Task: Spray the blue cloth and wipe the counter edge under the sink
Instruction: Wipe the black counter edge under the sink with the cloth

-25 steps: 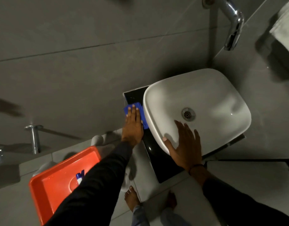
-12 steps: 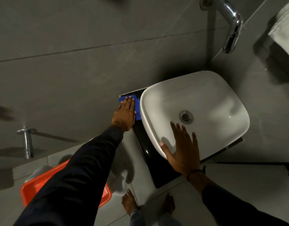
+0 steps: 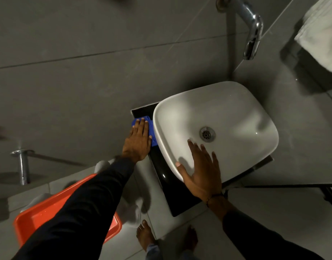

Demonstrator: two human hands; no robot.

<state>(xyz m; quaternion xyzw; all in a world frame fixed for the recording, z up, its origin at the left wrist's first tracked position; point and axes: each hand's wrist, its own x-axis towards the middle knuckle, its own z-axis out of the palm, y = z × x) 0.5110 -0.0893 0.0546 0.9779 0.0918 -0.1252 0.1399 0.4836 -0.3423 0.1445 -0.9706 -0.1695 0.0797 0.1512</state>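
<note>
Left hand [image 3: 138,142] lay flat, fingers extended, pressing the blue cloth [image 3: 151,129] onto the black desk [image 3: 161,171] strip just beside the sink [image 3: 215,128] wall, near the back corner. Right hand [image 3: 200,171] was spread open, grasping nothing, palm braced on the sink's front rim. Wipe step looked underway. To do it well: keep flat pressure, run the cloth along the whole strip toward the front edge, tuck it against the basin base. The basin overhang crowded that strip, leaving little room. An orange tray [image 3: 30,222] sat on the floor, partly hidden by the sleeve; a tap [image 3: 252,30] projected above, clear of the work.
</note>
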